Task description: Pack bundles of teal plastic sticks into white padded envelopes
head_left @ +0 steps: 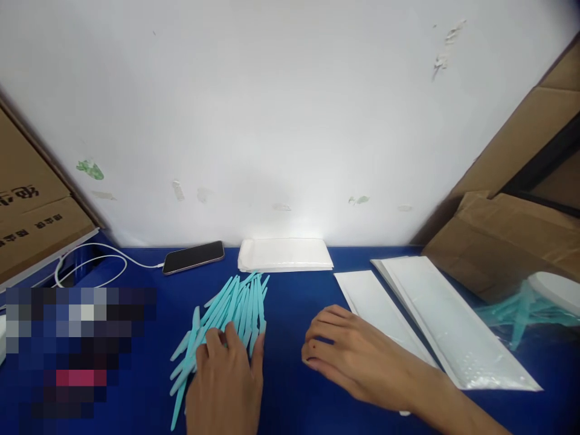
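My left hand (226,377) rests on a fanned-out pile of teal plastic sticks (233,302) with tapered ends. Its fingers bend over the near part of the pile and the thumb grips along the right side. The fingertips partly cover the sticks under them. Over the blue table, right of the pile, is my right hand (348,356), its fingers loosely bent with a gap between them and nothing visible in the hand. Beneath that wrist lies a flat white sleeve (380,302), partly covered by the forearm.
Farther right lie plastic-faced white sleeves (457,320) and a clear bag of teal sticks (525,308). White packets (285,254) and a phone (194,258) with a cable sit along the wall. Cardboard (498,235) stands at right, a carton (36,205) at left. A blurred patch hides the lower left.
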The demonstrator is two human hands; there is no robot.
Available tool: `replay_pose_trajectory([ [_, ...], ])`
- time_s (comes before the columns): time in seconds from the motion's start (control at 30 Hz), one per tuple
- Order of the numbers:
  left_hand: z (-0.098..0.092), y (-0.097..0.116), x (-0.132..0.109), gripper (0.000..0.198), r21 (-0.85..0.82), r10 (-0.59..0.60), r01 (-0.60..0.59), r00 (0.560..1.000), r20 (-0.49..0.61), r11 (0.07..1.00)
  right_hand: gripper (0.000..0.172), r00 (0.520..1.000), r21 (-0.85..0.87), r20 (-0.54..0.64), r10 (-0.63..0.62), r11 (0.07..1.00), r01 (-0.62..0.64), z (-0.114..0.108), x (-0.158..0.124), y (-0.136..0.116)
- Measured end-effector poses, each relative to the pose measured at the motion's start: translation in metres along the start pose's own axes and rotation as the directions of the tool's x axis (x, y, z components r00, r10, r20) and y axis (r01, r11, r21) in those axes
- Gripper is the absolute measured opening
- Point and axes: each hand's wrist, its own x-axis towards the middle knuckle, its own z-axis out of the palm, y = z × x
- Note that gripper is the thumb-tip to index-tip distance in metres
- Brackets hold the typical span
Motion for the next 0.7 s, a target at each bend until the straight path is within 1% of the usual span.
replay_pose_trajectory([
  [0.1, 0.001, 0.020, 0.011, 0.053, 0.126, 0.020, -0.025, 0.999, 0.043, 0.992, 0.018, 0.999, -0.025, -0.036, -0.008, 1.000, 0.007, 0.003, -0.004, 0.008],
  [0.2, 0.000, 0.034, 0.022, 0.047, 0.175, 0.018, -0.029, 0.998, 0.067, 0.984, 0.020, 0.992, -0.073, -0.114, -0.057, 0.996, 0.048, 0.011, -0.007, 0.015],
  [0.27, -0.001, 0.039, 0.029, 0.040, 0.162, 0.010, -0.029, 0.993, 0.118, 0.986, 0.020, 0.978, -0.108, -0.187, -0.093, 0.991, 0.073, 0.017, -0.009, 0.017],
  [0.33, -0.002, 0.043, 0.035, 0.034, 0.135, 0.027, -0.053, 0.982, 0.185, 0.989, 0.019, 0.964, -0.130, -0.240, -0.113, 0.988, 0.084, 0.023, -0.011, 0.020],
  [0.47, -0.001, 0.050, 0.041, 0.023, 0.110, 0.055, -0.095, 0.944, 0.325, 0.989, 0.016, 0.957, -0.164, -0.261, -0.123, 0.983, 0.082, 0.031, -0.014, 0.026],
  [0.57, 0.001, 0.052, 0.043, 0.017, 0.100, 0.092, -0.138, 0.927, 0.365, 0.985, 0.014, 0.956, -0.154, -0.276, -0.097, 0.986, 0.055, 0.032, -0.014, 0.030],
  [0.63, 0.001, 0.050, 0.045, 0.017, 0.035, 0.158, -0.182, 0.921, 0.355, 0.983, 0.012, 0.947, -0.108, -0.316, -0.047, 0.994, 0.013, 0.032, -0.014, 0.031],
  [0.67, 0.001, 0.048, 0.047, 0.017, -0.042, 0.195, -0.193, 0.919, 0.344, 0.980, 0.011, 0.935, -0.070, -0.355, -0.015, 0.997, -0.011, 0.031, -0.014, 0.031],
  [0.7, 0.000, 0.047, 0.049, 0.017, -0.162, 0.226, -0.182, 0.921, 0.318, 0.970, 0.010, 0.914, -0.017, -0.405, 0.024, 0.999, -0.034, 0.030, -0.014, 0.030],
])
